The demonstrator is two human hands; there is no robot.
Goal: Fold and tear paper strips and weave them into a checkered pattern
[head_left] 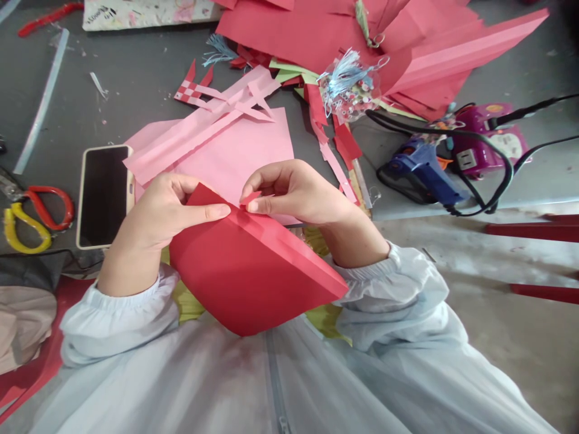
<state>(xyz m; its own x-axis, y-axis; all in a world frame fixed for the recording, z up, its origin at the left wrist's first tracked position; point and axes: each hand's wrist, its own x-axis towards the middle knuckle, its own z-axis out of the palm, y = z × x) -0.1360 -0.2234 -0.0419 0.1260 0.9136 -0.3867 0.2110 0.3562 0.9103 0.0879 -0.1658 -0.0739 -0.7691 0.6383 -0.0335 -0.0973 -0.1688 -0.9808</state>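
In the head view, writing is found in few places. Dark handwritten-looking marks are borne by a white, paint-flecked pouch at the top left, but they cannot be made out. A pale round label is carried by a purple power socket on the right, its print too small to be read.

One red sheet, folded along its upper edge, is held above the lap, in front of the table's near edge. It is clamped at its upper left corner by the left hand, the thumb laid flat on the front and the fingers behind. At the same edge, one small red scrap is pinched between thumb and fingers of the right hand; whether it is joined to the sheet cannot be told.

On the grey table, one phone with a dark screen is seen near the left hand, and beside it one pair of scissors with one red and one yellow handle. Two light blue tassels, one blue glue gun and one woven red-and-pink piece are counted farther off. Loose red sheets are piled at the top, too overlapped to be counted.
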